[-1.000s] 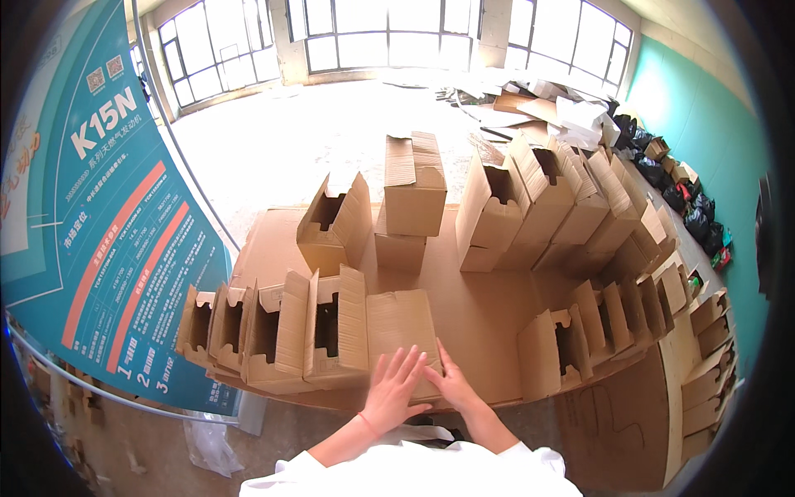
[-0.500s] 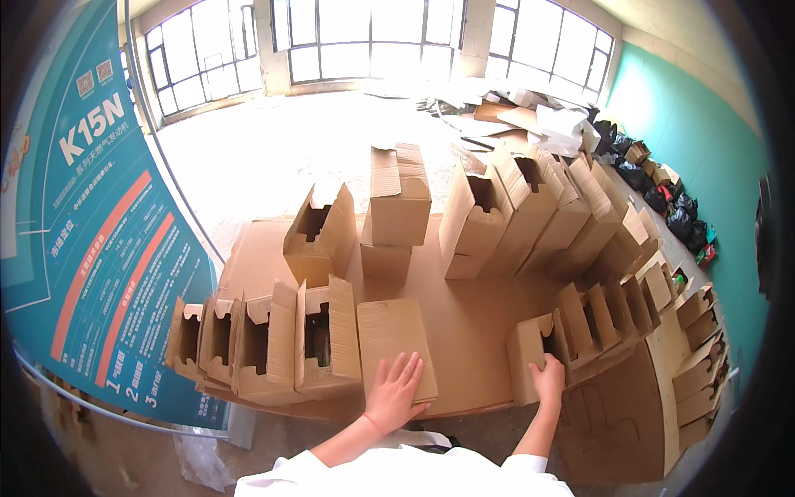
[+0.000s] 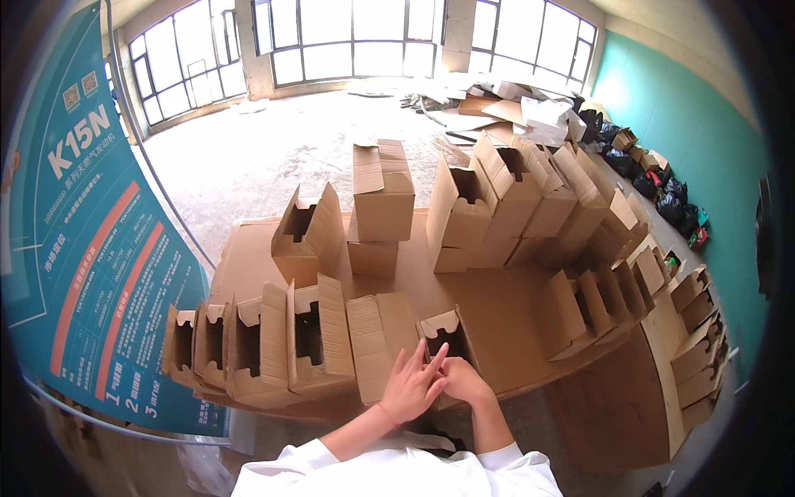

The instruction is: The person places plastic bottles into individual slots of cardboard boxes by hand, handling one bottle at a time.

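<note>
An upright cardboard box (image 3: pixel 465 336) with its top flaps raised stands in the front middle of the cardboard-covered table. My right hand (image 3: pixel 464 381) is at its near edge with bent fingers closed on it; the fingertips are partly hidden behind the other hand. My left hand (image 3: pixel 406 389) has its fingers spread. It overlaps the right fingers in front of the boxes and holds nothing. Just left of the upright box is a box with a closed top (image 3: pixel 383 331). Beside that, a larger open box (image 3: pixel 319 335) shows a dark inside.
Several open boxes (image 3: pixel 252 344) line the front left, and more (image 3: pixel 580 311) the front right. Stacked boxes (image 3: pixel 489 203) stand at the back. A blue banner (image 3: pixel 108 273) rises on the left. Flattened cardboard and black bags (image 3: pixel 675 207) lie along the green wall.
My right hand has brought the open box left from the front-right row, up beside the closed-top box. My left hand has come off the closed-top box and shifted right. The view has shifted slightly.
</note>
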